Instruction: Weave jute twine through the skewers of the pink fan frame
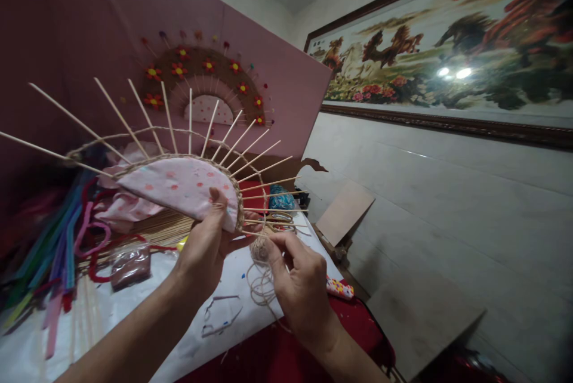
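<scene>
My left hand (pixel 208 246) grips a half-round, pink-spotted fabric panel (pixel 179 183) near its right end, thumb on the face. Thin wooden sticks (pixel 190 120) fan out from its curved edge, where braided twine (pixel 237 192) runs along the rim. A looser strand of twine (pixel 174 130) arcs across the sticks farther out. At the lowest sticks on the right, my right hand (pixel 295 269) pinches the twine between thumb and fingers. Behind the fingers is a ball of twine (pixel 258 252), with loose loops hanging below it onto the table.
A finished-looking fan piece with red flowers (pixel 208 65) is on the pink board (pixel 286 85) behind. Pipe cleaners (pixel 67 252), a plastic-wrapped brown block (pixel 129 266) and eyeglasses (pixel 221 314) lie on the white-covered table (pixel 233 341). Blue yarn (pixel 281 198) sits farther back.
</scene>
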Demonstrator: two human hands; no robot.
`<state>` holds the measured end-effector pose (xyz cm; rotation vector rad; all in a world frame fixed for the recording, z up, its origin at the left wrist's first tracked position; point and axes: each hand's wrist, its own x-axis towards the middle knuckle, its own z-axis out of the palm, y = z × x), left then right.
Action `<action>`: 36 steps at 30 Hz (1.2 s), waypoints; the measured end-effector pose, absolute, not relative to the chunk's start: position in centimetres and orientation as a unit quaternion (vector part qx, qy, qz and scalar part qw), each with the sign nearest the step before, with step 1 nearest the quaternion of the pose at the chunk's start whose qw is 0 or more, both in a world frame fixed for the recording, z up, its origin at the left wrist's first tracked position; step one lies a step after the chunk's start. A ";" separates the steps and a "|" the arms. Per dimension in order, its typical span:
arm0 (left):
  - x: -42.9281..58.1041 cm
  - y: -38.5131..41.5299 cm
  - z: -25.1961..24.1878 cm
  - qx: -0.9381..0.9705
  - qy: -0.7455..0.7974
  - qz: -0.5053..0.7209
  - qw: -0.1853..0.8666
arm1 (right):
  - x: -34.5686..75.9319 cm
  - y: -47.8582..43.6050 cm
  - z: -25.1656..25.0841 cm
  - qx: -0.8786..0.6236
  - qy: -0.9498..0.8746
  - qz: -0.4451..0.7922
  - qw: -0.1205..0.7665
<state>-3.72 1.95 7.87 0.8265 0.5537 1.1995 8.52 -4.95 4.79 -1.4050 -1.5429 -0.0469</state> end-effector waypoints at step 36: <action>-3.4 2.0 7.9 0.402 0.278 0.528 0.694 | 9.9 -3.8 5.4 -0.611 -0.620 -0.167 0.463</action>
